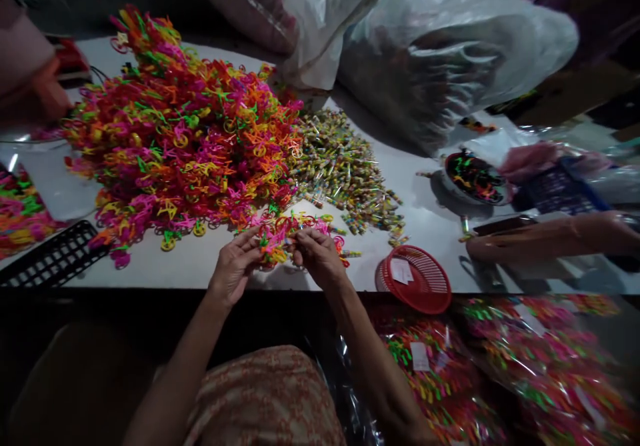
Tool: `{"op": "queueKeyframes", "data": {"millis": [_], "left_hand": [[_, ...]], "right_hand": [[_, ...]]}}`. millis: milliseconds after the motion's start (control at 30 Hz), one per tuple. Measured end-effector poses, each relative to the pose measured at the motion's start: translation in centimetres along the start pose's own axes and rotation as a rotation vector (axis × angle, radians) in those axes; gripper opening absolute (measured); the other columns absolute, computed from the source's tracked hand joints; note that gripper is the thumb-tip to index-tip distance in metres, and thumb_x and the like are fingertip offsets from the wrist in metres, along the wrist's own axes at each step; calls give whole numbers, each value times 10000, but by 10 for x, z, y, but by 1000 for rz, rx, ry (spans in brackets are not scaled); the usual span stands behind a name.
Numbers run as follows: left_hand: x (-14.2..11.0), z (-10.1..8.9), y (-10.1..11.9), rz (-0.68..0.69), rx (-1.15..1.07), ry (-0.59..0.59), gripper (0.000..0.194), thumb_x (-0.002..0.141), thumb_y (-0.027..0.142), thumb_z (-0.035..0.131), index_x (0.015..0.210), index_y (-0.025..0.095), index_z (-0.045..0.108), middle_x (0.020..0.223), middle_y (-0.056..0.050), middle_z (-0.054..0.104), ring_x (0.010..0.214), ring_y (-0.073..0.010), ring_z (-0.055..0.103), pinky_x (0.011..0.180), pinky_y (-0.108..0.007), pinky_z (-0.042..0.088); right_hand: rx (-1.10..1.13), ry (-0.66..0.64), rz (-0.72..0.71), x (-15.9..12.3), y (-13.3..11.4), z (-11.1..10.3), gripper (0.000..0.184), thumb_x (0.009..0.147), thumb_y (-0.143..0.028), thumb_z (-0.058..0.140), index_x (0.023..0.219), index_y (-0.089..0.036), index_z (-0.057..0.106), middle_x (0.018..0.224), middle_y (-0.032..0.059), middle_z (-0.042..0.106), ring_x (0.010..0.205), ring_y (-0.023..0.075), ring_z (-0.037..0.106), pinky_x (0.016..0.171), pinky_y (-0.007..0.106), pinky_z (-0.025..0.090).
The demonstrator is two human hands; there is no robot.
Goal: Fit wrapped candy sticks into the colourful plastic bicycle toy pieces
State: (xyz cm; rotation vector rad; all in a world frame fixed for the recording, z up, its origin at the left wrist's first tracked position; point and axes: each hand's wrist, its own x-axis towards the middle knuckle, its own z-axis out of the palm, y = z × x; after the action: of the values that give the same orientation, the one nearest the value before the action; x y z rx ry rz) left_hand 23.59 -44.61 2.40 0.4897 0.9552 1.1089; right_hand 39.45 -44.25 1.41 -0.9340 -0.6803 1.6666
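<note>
My left hand (235,264) is at the table's front edge, thumb and fingers closed on a small cluster of pink, green and yellow plastic toy pieces (274,245). Facing it from the other side, my right hand (320,257) is pinched at the cluster's right end; what its fingertips hold is too small to make out. Just beyond both hands rises a large heap of bright plastic toy pieces (195,146), some with wheel-like rings. To its right lies a pile of small striped sticks in clear wrappers (345,166), several of them loose near my right hand.
A red plastic basket (415,279) with a paper slip stands at the front edge, right of my hands. A black rack (47,253) lies left. Large plastic sacks (450,53) stand behind. A bowl (475,178) is at right. Filled clear bags (545,359) sit below the table.
</note>
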Motion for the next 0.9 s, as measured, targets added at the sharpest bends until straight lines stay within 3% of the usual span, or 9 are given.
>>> {"op": "queueKeyframes", "data": {"millis": [167,233,367,500,633,667,800,900], "left_hand": [[1,0,0,-97,67,-99,315,452,194,812,717,122,658,668,-48,691,653,-198,668,616,-301,544],[1,-5,-2,-98,48,-22,345,458,219,820,750,121,664,685,-45,699,614,-178,657,603,-302,539],[1,-16,-3,37,9,164,405,444,202,843,806,124,682,735,-24,713,623,-122,640,631,-246,518],[-2,-21,3,35,34,197,424,393,213,865,771,120,696,695,-11,704,598,-97,615,610,-208,495],[-2,-22,4,-4,76,240,477,352,208,869,787,121,695,668,-1,697,581,-93,602,586,-198,485],[-1,-22,4,-2,90,245,487,345,208,867,792,121,693,668,0,697,580,-93,600,583,-197,483],[2,-22,1,61,167,273,430,350,211,843,734,130,665,648,10,681,577,-99,591,562,-202,476],[0,-22,4,149,255,331,348,372,201,819,662,136,638,597,26,643,553,-87,565,532,-186,449]], "right_hand": [[7,-86,80,-5,4,10,304,613,-435,792,698,-177,655,554,-28,641,372,57,496,434,189,424],[11,-40,45,-5,4,7,306,611,-442,787,709,-185,651,564,-33,633,386,58,496,427,188,413],[-157,153,-75,-1,-4,-17,325,633,-473,759,744,-187,653,593,-21,630,434,75,516,435,193,400],[-690,270,-140,-1,-19,-45,382,748,-553,624,786,-176,672,643,15,624,480,105,515,473,229,412],[-1421,451,-308,-2,-47,-67,317,855,-402,546,1056,-193,676,977,83,655,713,155,597,686,279,460],[-1556,486,-272,0,-54,-72,296,866,-348,535,1069,-183,672,1023,96,650,780,171,608,726,285,456],[-1918,479,98,15,-75,-93,224,841,-178,511,983,-156,683,1057,120,656,951,223,615,736,272,436],[-2036,504,210,28,-76,-99,303,833,-140,473,1085,-161,642,1130,132,640,979,236,620,724,275,426]]}}
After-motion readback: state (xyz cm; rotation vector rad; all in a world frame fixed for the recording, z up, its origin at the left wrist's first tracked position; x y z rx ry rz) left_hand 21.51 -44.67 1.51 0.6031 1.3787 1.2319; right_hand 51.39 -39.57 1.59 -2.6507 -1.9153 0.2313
